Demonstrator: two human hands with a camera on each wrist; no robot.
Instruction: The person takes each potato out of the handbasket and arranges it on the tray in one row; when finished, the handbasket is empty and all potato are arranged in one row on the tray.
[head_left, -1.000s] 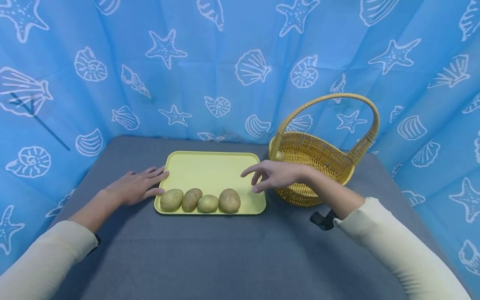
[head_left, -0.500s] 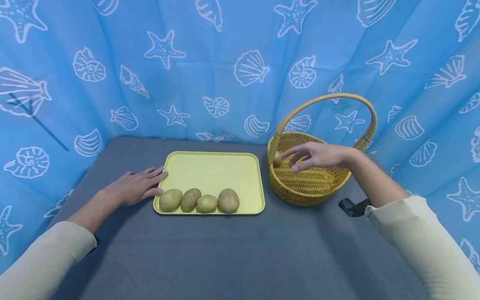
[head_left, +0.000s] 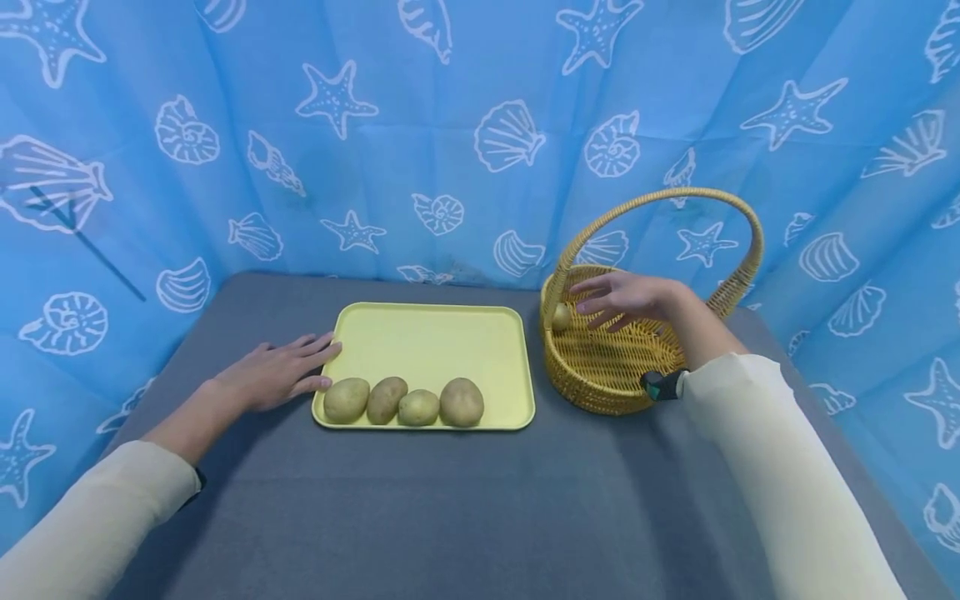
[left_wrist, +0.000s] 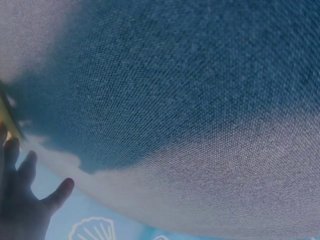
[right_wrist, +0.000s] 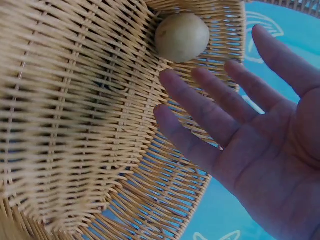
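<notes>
Over the wicker basket (head_left: 600, 400) hovers my right hand (head_left: 626, 298), fingers spread and nothing held. One potato (head_left: 561, 317) lies inside the basket against its left wall. In the right wrist view that potato (right_wrist: 182, 37) sits just beyond the fingertips of the right hand (right_wrist: 240, 125), apart from them. My left hand (head_left: 273, 373) rests with straight fingers at the left rim of the yellow tray (head_left: 427, 342). Along the tray's front edge several potatoes (head_left: 418, 407) lie in a row. The left wrist view shows part of the left hand (left_wrist: 25, 195) and mostly tablecloth.
A dark grey cloth (head_left: 420, 517) covers the table. The basket's tall arched handle (head_left: 678, 193) rises above the right forearm. Behind the table hangs a blue curtain (head_left: 420, 108) with white shells and starfish.
The right hand has moved from the tray's right side over to the basket, then turned there with its fingers spreading. The left hand and the potatoes have stayed in place.
</notes>
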